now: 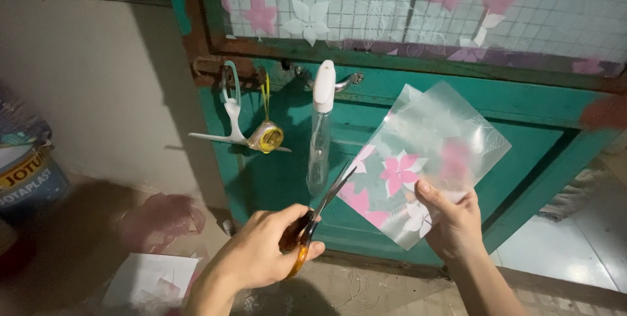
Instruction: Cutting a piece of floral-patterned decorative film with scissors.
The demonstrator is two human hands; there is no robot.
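The left hand (pixel 261 254) is wrapped around the orange handles of a pair of steel scissors (pixel 320 215), blades slightly parted with their tips at the lower-left edge of a translucent plastic film sheet printed with pink and white flowers (pixel 424 159). The right hand (pixel 454 221) pinches that sheet by its bottom edge, thumb on the near face, holding it up in the air in front of the teal-painted wooden door (pixel 522 133); nothing carries it.

Held by one edge only, the film looks floppy, and I'd expect it to buckle or fold between the blades, giving a ragged or wandering cut. The right thumb sits not far along from the blades' path, so a slip could nick it.

On the door's upper rail hang a white and pale-green plastic tool (pixel 230 116), a yellow tape measure (pixel 269 137) and a clear spray bottle with a white head (pixel 321 130). Scraps of white paper (pixel 153 277) lie on the floor at lower left, near a paint bucket (pixel 29 182).
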